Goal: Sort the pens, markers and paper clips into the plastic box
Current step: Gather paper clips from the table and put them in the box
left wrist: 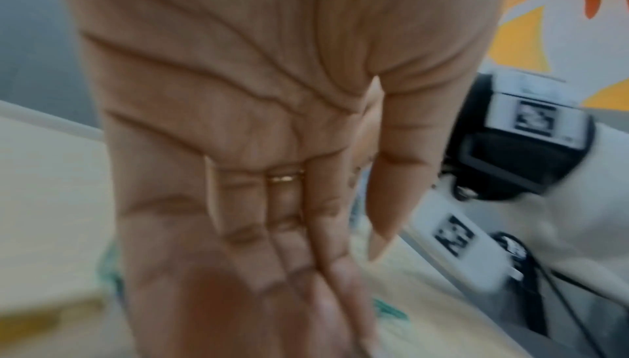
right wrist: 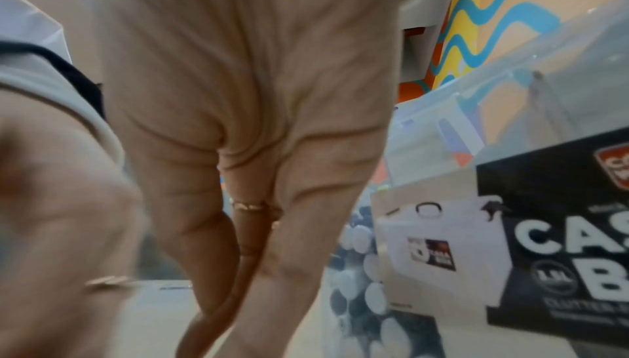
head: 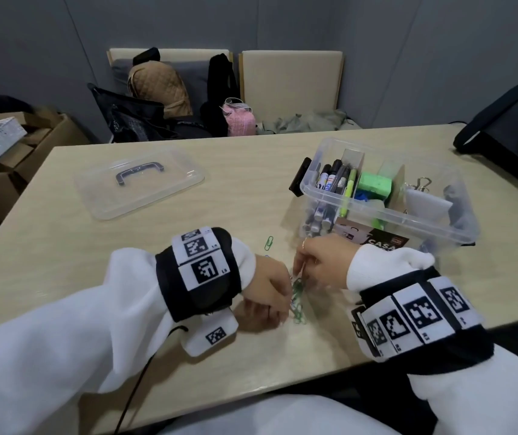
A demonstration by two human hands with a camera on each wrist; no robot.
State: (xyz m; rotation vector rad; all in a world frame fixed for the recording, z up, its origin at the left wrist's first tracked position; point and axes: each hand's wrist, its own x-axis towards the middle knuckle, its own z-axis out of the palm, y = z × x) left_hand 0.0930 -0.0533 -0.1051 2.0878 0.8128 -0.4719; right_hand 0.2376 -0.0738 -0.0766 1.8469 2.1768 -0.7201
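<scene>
Paper clips, a small heap of green and bluish wire ones [head: 298,301], lie on the pale wooden bench [head: 163,246] between the two hands, just in front of the clear plastic box [head: 386,196]; one green clip [head: 269,243] lies apart, a little farther from the person. The box already holds markers and pens upright in its left compartment [head: 334,180].

The risk, as I judge it, is in the gathering. The clips are thin, slippery and tangled, so a pinch may lift only a few, or drag a chain that sheds clips over the near bench edge on the way to the box. The lone clip could easily be forgotten. A sleeve cuff sweeping across the heap would scatter it.

The left hand [head: 267,296] rests low on the bench beside the heap, palm turned inward, fingers [left wrist: 282,229] straight and pressed together like a wall against the clips; it holds nothing that I can see. The right hand [head: 320,262] reaches down from the box side with the wrist raised, its fingertips [head: 298,271] drawn together at the top of the heap. Whether its grip has closed on a clip is blurred in the wrist view; I cannot tell.
</scene>
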